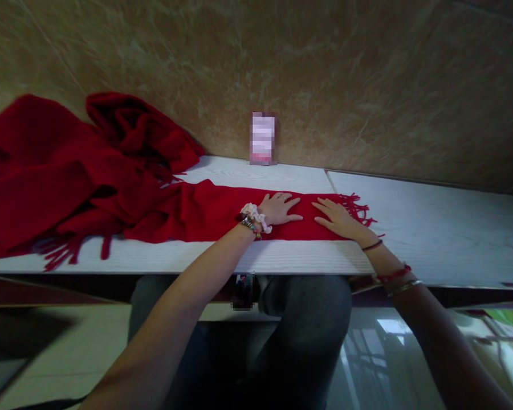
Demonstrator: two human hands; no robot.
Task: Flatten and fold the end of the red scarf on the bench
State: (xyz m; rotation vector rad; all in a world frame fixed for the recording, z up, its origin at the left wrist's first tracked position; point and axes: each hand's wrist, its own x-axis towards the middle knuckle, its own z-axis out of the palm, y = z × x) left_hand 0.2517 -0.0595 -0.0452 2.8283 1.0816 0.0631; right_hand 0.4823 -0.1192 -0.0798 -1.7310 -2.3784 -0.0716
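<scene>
Two bare hands press on a red fringed scarf [222,213] laid along the white bench [431,228]: the left hand [277,209] and right hand [340,221] lie palm down, fingers spread, the right beside the fringed end. Leftward, the scarf bunches into loose folds. A pixelated phone [263,138] stands near the marbled wall [367,85].

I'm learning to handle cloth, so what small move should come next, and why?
I'd probably slide the left hand leftward, smoothing the scarf: it lies fairly flat beneath that hand but bunches into folds farther left, while the right hand, flat near the fringe, could steady that end.
</scene>
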